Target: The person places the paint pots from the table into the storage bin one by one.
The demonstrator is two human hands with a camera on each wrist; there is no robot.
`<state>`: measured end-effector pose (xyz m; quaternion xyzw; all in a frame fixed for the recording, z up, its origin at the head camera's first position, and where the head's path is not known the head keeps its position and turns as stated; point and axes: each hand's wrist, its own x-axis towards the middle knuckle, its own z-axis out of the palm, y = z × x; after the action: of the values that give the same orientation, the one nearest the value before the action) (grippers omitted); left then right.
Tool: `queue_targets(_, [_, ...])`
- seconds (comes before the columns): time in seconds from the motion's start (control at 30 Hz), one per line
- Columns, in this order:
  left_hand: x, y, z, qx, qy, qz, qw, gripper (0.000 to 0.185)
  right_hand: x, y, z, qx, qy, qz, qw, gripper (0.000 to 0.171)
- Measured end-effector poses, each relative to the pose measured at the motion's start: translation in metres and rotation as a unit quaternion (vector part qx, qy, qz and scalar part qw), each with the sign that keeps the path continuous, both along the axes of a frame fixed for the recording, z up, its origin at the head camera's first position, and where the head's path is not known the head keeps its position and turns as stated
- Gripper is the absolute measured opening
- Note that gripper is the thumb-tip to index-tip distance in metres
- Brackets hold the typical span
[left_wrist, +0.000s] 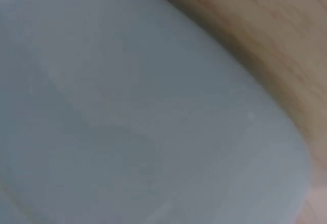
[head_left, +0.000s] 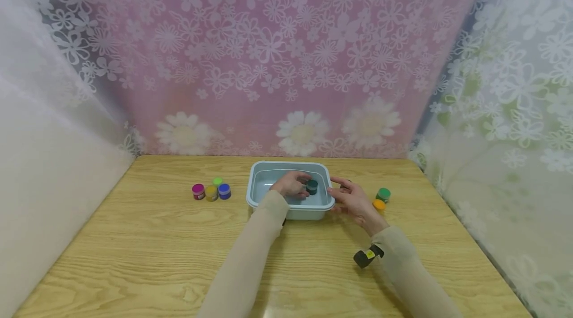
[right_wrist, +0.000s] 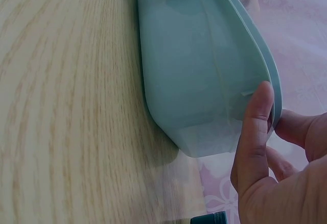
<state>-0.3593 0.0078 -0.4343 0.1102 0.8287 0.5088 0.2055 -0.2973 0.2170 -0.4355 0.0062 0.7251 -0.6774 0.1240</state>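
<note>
A pale blue-grey plastic basin (head_left: pixel 291 213) stands on the wooden table. Inside it, toward the right end, is a small dark teal jar (head_left: pixel 312 187). My left hand (head_left: pixel 291 184) reaches over the near rim and has its fingers and thumb around the jar's left side. At the basin's right end, my right hand (head_left: pixel 353 201) touches the rim with fairly straight fingers. The right wrist view shows one finger (right_wrist: pixel 255 127) lying along the outer wall, its tip at the rim. Only a blurred basin wall (left_wrist: pixel 153 106) and some table appear in the left wrist view.
Left of the basin sit small jars: magenta (head_left: pixel 198 191), yellow (head_left: pixel 211 193), light green (head_left: pixel 217 181) and blue (head_left: pixel 224 191). Beside the right hand are a green jar (head_left: pixel 383 195) and an orange jar (head_left: pixel 379 205). A floral curtain (head_left: pixel 291 59) hangs behind the table.
</note>
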Motion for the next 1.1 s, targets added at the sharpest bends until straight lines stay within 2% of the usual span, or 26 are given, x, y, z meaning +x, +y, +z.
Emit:
queue_targets(0.17, [-0.001, 0.000, 0.001, 0.001, 0.018, -0.001, 0.9998, 0.054, 0.000, 0.000, 0.000, -0.001, 0.003, 0.001, 1.000, 0.059])
queue_targets(0.37, [0.002, -0.003, 0.002, 0.072, -0.026, 0.021, 0.9968, 0.051, 0.001, 0.000, 0.000, -0.004, 0.002, 0.000, 1.000, 0.059])
queue_targets(0.53, [0.006, -0.007, 0.006, 0.105, -0.022, 0.041, 0.9934, 0.044, 0.002, 0.001, -0.001, -0.013, -0.007, 0.000, 1.000, 0.059])
queue_targets(0.83, [0.001, -0.017, 0.009, 0.120, -0.014, 0.020, 0.9924, 0.034, 0.001, 0.000, 0.000, -0.017, -0.011, -0.004, 1.000, 0.059])
queue_targets(0.97, [0.001, -0.029, 0.012, 0.118, 0.006, 0.006, 0.9930, 0.033, 0.001, 0.000, 0.000, -0.011, -0.011, -0.009, 1.000, 0.058])
queue_targets(1.1, [0.004, -0.046, 0.017, 0.122, 0.019, 0.007, 0.9923, 0.033, 0.001, -0.001, 0.001, -0.017, -0.012, -0.011, 1.000, 0.057])
